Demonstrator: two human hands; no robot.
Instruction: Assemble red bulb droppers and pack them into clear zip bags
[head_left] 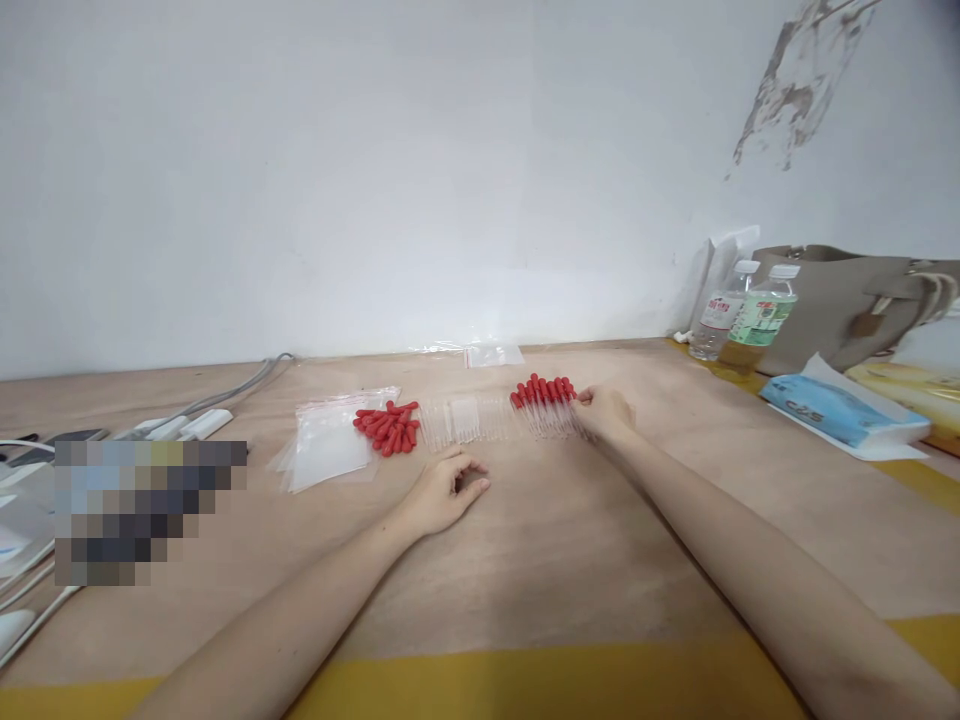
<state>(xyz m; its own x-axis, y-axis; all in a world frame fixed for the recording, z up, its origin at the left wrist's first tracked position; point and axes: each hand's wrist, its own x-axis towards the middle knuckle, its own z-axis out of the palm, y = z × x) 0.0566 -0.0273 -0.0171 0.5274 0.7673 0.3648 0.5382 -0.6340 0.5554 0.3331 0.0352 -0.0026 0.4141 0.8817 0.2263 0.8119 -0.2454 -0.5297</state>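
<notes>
On the wooden table my left hand [446,492] rests with its fingers loosely curved and the thumb apart, holding nothing. It lies in front of a row of clear thin tubes [480,418]. To the right, a line of droppers with red rubber bulbs [544,392] lies side by side, their clear stems pointing toward me. My right hand [606,410] pinches the dropper at the right end of that line; its fingers partly hide it. A pile of loose red bulbs [388,428] sits left of the clear tubes, touching a stack of clear zip bags [330,445].
A small clear bag [493,356] lies by the wall. At right stand two bottles [757,320], a grey handbag [840,300] and a blue tissue pack [844,410]. Cables [240,380] and white chargers [206,424] lie at left, near a blurred-out patch.
</notes>
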